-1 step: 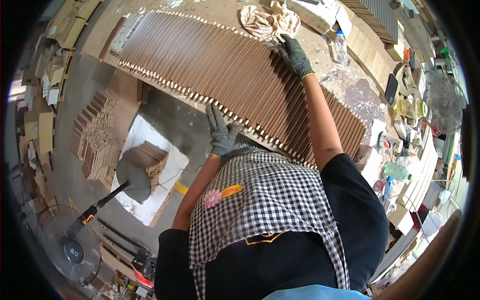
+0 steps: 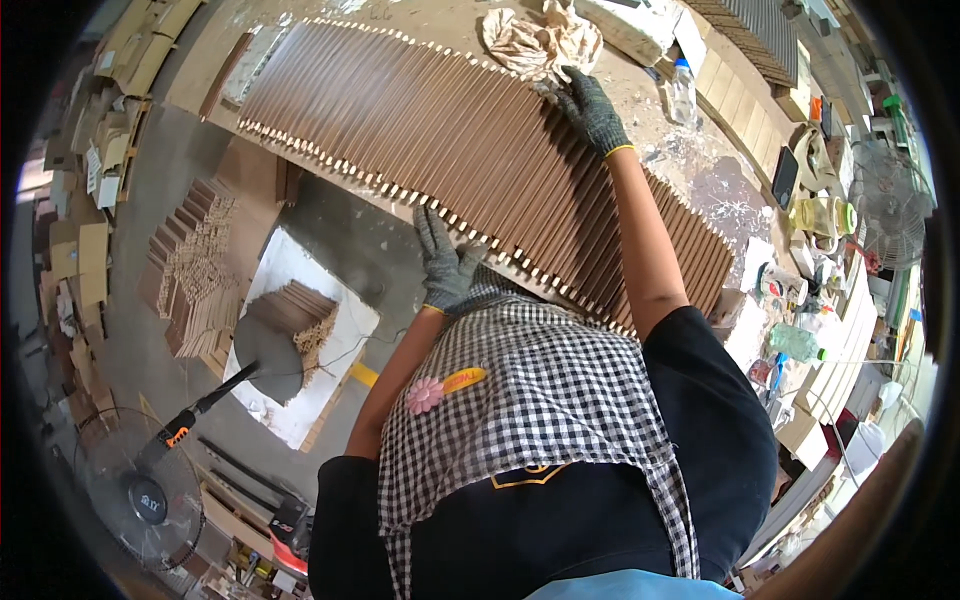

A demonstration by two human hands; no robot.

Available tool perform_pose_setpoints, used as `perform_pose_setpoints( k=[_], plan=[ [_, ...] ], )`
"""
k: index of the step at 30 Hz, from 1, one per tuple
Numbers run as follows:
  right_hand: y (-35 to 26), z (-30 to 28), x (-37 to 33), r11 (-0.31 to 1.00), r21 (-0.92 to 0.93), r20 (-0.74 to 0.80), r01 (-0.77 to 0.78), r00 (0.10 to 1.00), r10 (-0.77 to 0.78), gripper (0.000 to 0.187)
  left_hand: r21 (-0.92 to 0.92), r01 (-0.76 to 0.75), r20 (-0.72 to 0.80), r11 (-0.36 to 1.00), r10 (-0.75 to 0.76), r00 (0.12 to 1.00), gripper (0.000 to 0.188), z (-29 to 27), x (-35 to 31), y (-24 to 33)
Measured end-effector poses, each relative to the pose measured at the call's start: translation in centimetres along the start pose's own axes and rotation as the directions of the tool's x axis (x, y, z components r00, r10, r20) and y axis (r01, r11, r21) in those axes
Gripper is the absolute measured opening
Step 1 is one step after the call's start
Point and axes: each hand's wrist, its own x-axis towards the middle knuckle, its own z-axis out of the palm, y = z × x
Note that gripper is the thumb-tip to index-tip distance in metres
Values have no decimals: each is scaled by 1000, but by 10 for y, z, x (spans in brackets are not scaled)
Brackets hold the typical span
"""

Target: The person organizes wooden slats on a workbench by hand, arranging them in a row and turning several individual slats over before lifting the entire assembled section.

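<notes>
A long row of brown wooden strips (image 2: 440,140), packed side by side with pale cut ends, lies slantwise over the workbench (image 2: 655,150). My left hand (image 2: 443,268), in a dark grey glove, rests against the near ends of the strips with its fingers stretched out. At the far edge, my right hand (image 2: 592,115) wears the same kind of glove with a yellow cuff. Its fingers are spread over the far ends, beside a crumpled beige cloth (image 2: 540,42). Neither hand grips a strip.
Stacks of similar strips stand at lower left, some on a white board (image 2: 350,305). A fan (image 2: 145,490) is at lower left. On the bench's right are a clear bottle (image 2: 682,95), a phone (image 2: 785,178), a yellowish jar (image 2: 822,216) and a green bottle (image 2: 793,342).
</notes>
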Motion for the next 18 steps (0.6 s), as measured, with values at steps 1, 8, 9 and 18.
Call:
perform_pose_setpoints(
  k=[1,8,9,18],
  plan=[
    [-7,-4,-1,999,-30,-18,32,999,-33,51,11,32,-20,999,-31,999,117,4,0,1],
    [-97,-40,-81,986,15,103,165,981,-166,46,22,51,-12,998,-50,999,129,1,-4,6],
    [-109,-40,-98,991,-13,169,131,977,-127,45,72,35,-14,997,-34,999,132,3,-5,1],
    [-171,10,-198,940,-128,324,315,909,-261,47,-519,179,52,836,-178,983,119,19,-5,-11]
  ],
)
